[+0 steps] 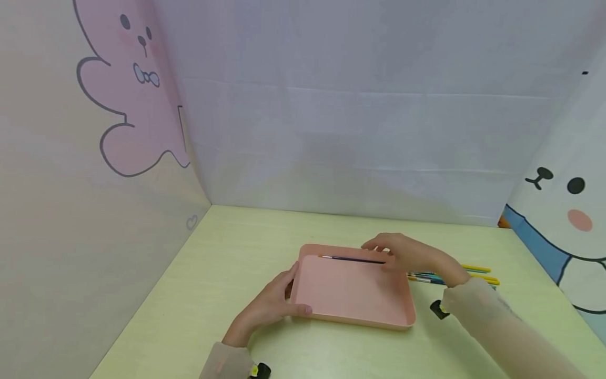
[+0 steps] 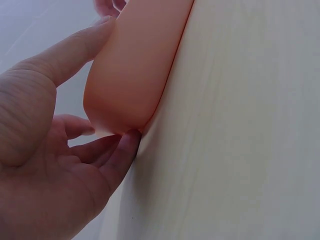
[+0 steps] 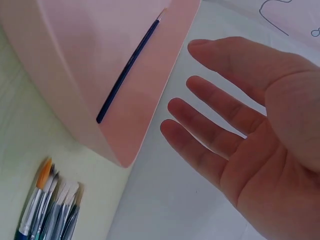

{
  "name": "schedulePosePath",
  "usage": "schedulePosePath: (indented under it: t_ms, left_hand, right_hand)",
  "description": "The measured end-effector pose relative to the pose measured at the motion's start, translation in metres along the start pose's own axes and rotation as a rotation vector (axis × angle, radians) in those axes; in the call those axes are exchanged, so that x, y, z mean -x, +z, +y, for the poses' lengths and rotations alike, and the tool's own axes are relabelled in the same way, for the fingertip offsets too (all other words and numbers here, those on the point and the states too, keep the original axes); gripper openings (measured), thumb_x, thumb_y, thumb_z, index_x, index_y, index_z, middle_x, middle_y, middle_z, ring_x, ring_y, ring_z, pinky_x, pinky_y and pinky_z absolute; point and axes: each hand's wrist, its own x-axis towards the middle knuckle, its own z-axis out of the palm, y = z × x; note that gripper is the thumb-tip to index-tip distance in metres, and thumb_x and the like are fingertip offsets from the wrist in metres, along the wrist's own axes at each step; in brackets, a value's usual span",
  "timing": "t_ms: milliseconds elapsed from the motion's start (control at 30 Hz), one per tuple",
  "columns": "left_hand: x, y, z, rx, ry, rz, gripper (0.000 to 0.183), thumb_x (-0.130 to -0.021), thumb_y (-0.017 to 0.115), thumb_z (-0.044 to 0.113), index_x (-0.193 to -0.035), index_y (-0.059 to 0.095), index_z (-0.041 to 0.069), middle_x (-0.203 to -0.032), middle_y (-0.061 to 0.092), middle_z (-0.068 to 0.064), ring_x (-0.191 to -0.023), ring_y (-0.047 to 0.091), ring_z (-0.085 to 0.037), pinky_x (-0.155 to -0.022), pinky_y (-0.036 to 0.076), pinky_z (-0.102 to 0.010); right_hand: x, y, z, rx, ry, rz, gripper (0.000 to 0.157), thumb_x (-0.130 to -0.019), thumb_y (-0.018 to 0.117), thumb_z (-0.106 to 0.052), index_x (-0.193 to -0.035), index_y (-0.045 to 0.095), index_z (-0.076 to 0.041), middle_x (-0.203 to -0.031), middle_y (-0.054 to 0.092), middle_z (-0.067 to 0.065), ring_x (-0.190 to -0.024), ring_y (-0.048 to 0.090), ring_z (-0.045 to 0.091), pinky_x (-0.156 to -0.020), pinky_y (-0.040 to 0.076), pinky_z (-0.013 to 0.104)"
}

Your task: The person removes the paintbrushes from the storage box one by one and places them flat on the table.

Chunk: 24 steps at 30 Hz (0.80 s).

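Observation:
A shallow pink tray (image 1: 350, 289) stands on the table. Along its far wall lies one thin paintbrush (image 1: 355, 259) with a dark blue handle, its tip toward the left. My left hand (image 1: 270, 301) grips the tray's near left corner, thumb along the front wall and fingers at the left side. In the left wrist view, those fingertips (image 2: 131, 142) reach the bottom edge of the corner. Over the far right part of the tray is my right hand (image 1: 400, 252). Its fingers are spread and loosely bent, with nothing in them, as the right wrist view shows.
Several more paintbrushes (image 3: 50, 205) lie bunched on the table (image 1: 227, 252) just right of the tray, partly behind my right forearm. White cloth (image 1: 331, 137) hangs behind the table. Printed panels with a pink bear (image 1: 137, 105) and a white animal face stand at the sides.

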Motion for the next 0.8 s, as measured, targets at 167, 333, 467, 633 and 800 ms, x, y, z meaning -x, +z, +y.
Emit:
schedulePosePath:
  t_ms: [167,333,467,633,800]
  left_hand:
    - [0.000,0.000,0.001,0.017,0.010,-0.006,0.117,-0.085,0.091,0.025,-0.172,0.013,0.012,-0.152,0.046,-0.016,-0.126,0.059,-0.024,-0.110,0.049,-0.038]
    - [0.000,0.000,0.001,0.018,0.007,-0.009,0.117,-0.085,0.091,0.026,-0.172,0.013,0.014,-0.151,0.046,-0.015,-0.125,0.059,-0.024,-0.109,0.049,-0.035]
    - [0.001,0.000,0.001,0.007,-0.001,-0.005,0.118,-0.085,0.092,0.028,-0.172,0.012,0.013,-0.152,0.046,-0.014,-0.126,0.058,-0.021,-0.109,0.049,-0.033]
    - [0.000,0.000,0.001,0.008,0.006,-0.006,0.117,-0.086,0.091,0.028,-0.172,0.013,0.014,-0.153,0.046,-0.014,-0.127,0.058,-0.022,-0.110,0.048,-0.035]
    - [0.000,0.000,-0.001,0.004,-0.004,-0.001,0.118,-0.086,0.091,0.029,-0.172,0.013,0.015,-0.153,0.045,-0.014,-0.128,0.057,-0.022,-0.111,0.048,-0.039]
  right_hand:
    - [-0.012,0.008,-0.002,-0.023,-0.022,-0.048,0.053,-0.095,0.077,-0.003,-0.146,0.060,-0.001,-0.139,0.065,0.015,-0.123,0.064,0.038,-0.098,0.056,0.054]
    - [-0.021,0.015,-0.003,-0.033,-0.044,-0.088,0.053,-0.095,0.077,-0.003,-0.145,0.059,0.003,-0.141,0.064,0.017,-0.127,0.063,0.041,-0.103,0.054,0.055]
    - [-0.029,0.019,-0.006,0.017,-0.034,-0.115,0.052,-0.094,0.076,-0.003,-0.144,0.061,0.002,-0.140,0.064,0.015,-0.128,0.063,0.037,-0.105,0.052,0.053]
    - [-0.037,0.022,-0.008,0.055,-0.029,-0.151,0.053,-0.090,0.074,-0.001,-0.142,0.063,0.001,-0.130,0.066,0.013,-0.114,0.061,0.028,-0.100,0.051,0.044]
    - [-0.043,0.026,-0.012,0.054,-0.021,-0.186,0.061,-0.089,0.076,-0.002,-0.148,0.060,-0.003,-0.127,0.067,0.012,-0.112,0.060,0.027,-0.100,0.050,0.043]
